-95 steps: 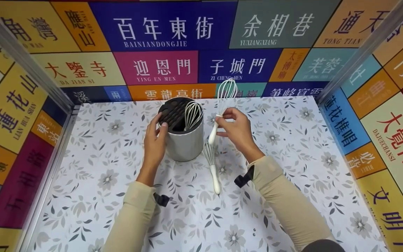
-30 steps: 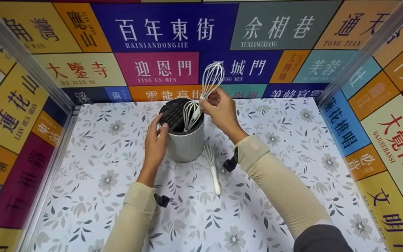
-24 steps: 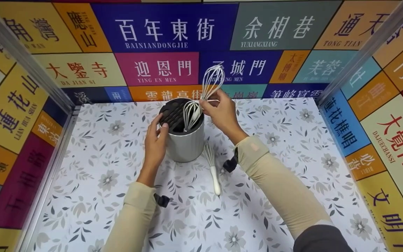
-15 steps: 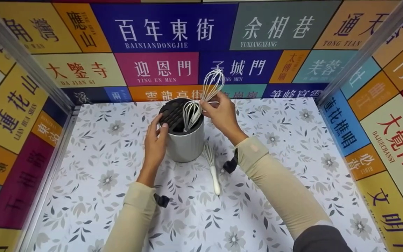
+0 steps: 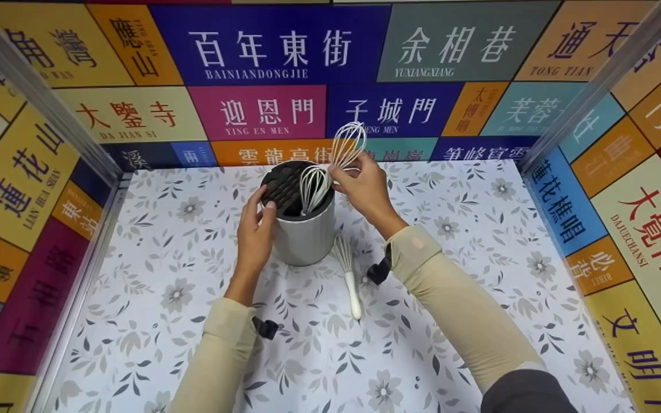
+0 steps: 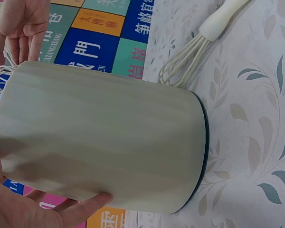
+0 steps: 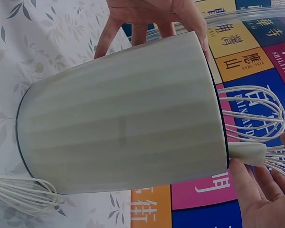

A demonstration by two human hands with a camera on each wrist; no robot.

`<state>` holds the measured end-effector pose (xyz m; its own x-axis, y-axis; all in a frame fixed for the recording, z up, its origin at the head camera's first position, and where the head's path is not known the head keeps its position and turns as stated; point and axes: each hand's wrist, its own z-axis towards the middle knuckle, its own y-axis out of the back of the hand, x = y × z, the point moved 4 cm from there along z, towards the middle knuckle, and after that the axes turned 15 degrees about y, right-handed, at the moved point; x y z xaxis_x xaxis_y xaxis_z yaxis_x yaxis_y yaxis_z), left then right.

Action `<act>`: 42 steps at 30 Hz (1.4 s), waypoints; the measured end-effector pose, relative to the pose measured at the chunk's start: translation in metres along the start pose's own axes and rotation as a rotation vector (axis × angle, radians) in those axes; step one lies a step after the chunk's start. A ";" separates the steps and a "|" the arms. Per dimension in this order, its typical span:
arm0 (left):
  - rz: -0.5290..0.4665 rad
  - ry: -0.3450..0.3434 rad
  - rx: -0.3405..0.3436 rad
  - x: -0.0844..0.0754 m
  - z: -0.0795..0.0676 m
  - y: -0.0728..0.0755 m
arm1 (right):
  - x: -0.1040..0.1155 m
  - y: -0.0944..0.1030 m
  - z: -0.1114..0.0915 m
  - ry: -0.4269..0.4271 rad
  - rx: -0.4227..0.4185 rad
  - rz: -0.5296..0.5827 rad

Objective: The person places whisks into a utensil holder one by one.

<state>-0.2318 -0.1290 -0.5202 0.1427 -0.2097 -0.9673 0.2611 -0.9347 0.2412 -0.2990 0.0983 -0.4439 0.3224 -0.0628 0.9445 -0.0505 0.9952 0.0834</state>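
A pale ribbed utensil holder (image 5: pixel 303 235) with a dark slotted insert stands at the back middle of the table. My left hand (image 5: pixel 255 232) grips its left side, fingers wrapped round the wall (image 6: pixel 104 142). One white whisk (image 5: pixel 314 184) stands head up in the holder. My right hand (image 5: pixel 366 186) pinches a second whisk (image 5: pixel 348 143) where handle meets wires. Its handle (image 7: pixel 247 153) goes down into the holder's right rim (image 7: pixel 123 128). A third whisk (image 5: pixel 349 275) lies flat just in front of the holder, handle toward me.
The floral-patterned tabletop (image 5: pixel 468 275) is boxed in by walls of coloured sign panels (image 5: pixel 261 109) at the back and on both sides. Metal posts (image 5: pixel 588 86) stand at the back corners. Black wrist straps (image 5: pixel 377 269) sit on both sleeves.
My right hand carried the second whisk from beside the holder to over its rim, then lowered it, so the wire head sits lower. The left hand and the lying whisk stayed put.
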 end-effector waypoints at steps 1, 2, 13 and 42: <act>-0.001 -0.003 0.000 0.000 0.000 0.000 | 0.000 0.000 0.000 -0.001 0.002 0.000; -0.003 -0.005 0.000 0.000 0.000 0.000 | 0.000 0.000 0.000 -0.003 0.003 0.001; -0.001 0.010 0.010 0.001 0.000 0.000 | 0.000 0.000 0.000 -0.014 0.012 -0.006; -0.003 0.000 0.008 0.002 0.000 -0.001 | -0.004 0.003 -0.007 0.004 0.019 -0.035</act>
<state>-0.2316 -0.1288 -0.5222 0.1421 -0.2068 -0.9680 0.2544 -0.9375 0.2376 -0.2940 0.1022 -0.4497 0.3283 -0.0971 0.9396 -0.0573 0.9908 0.1224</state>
